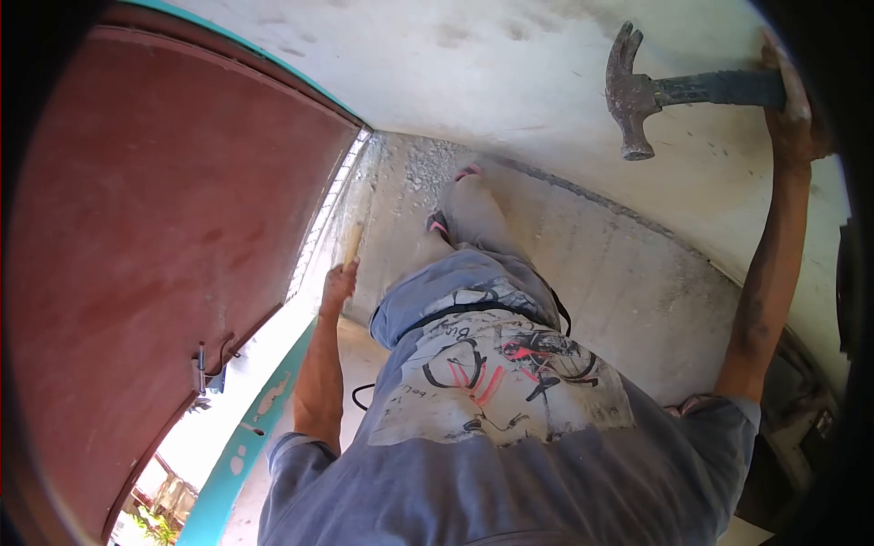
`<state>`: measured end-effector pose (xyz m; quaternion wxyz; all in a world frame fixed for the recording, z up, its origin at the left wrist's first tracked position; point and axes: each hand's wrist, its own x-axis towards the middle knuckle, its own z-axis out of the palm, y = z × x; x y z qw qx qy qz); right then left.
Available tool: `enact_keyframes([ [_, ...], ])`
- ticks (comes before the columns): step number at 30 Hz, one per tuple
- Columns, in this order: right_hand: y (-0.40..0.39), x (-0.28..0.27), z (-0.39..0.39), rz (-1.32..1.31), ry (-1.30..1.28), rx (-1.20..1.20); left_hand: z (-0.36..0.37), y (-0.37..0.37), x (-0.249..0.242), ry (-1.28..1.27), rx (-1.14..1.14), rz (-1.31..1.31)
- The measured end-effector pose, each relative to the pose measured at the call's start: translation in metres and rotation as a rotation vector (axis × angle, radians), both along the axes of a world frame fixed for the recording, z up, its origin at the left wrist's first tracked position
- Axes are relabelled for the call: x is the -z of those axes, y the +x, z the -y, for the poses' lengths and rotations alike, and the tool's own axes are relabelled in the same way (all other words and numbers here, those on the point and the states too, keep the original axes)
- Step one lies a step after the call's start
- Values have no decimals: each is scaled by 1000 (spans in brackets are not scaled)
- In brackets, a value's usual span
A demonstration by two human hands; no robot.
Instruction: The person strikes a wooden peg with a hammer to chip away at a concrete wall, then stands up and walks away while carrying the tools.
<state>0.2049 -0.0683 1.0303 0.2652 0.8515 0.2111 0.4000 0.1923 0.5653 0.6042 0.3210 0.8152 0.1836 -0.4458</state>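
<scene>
Raised at the upper right, my right hand (794, 123) is closed around the dark grip of a claw hammer (637, 96). The hammer lies level in front of the pale wall, its worn metal head pointing left with the claw up. Lower down on the left, my left hand (340, 284) is wrapped round a short pale yellow stick-like handle (354, 241). That handle points away towards the floor corner by the door; whether a tool end extends beyond it I cannot make out. The hammer and the pale handle are far apart.
A dark red door (182, 182) with a metal latch (202, 369) stands on the left beside a turquoise frame (259, 428). Grey rubble (423, 168) lies on the concrete floor (601, 264) at the wall's foot, near my feet. The pale wall (510, 73) runs along the top and right.
</scene>
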Motion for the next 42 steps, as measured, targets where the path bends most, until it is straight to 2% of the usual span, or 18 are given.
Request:
enact_keyframes([
  [4, -1, -1, -3, 12, -22, 6, -44, -61, 7, 41, -42, 20],
  [6, -2, -2, -4, 20, -38, 12, -75, -98, 22, 20, 30, 8],
  [8, -1, -4, -2, 20, -47, 13, -92, -126, 32, 21, -145, -154],
  [9, -1, -4, -5, 14, -40, 29, -108, -141, 46, -52, 26, -37],
  [14, 1, 2, -2, 73, -69, -57, -130, -120, 81, -77, 451, -55],
  [15, -1, 4, 0, 59, -34, -38, -127, -109, 90, -115, 718, 381],
  [16, -1, 6, 6, 15, 63, -56, -123, -98, 100, 8, 935, 895],
  [17, -2, 8, 12, -24, 160, -77, -86, -70, 60, -32, 487, 376],
  [18, -2, 12, 22, -101, 322, -134, -40, -37, 7, 77, -37, 18],
  [23, -8, 13, 15, -84, 240, 100, -8, 29, -10, -18, -98, 107],
  [24, -12, 17, 35, -157, 390, 80, -5, 34, -15, -26, -115, 98],
  [26, -20, 27, 61, -240, 483, 111, -10, 37, -19, -45, -125, 91],
  [29, -17, 29, 62, -207, 310, 182, -25, 18, -19, 27, -135, 82],
  [32, -12, 17, 26, -146, 254, 118, -57, -22, -3, 75, -142, 22],
  [36, -12, 15, 31, -239, 424, 39, -88, -83, 12, 111, -133, -18],
  [38, -14, 14, 30, -175, 305, 15, -114, -108, 40, 61, -206, -75],
  [39, -12, 16, 23, -68, 131, 11, -119, -113, 50, 30, -244, -108],
  [42, 3, 6, 1, 211, -311, -92, -103, -84, 40, 127, -46, -113],
])
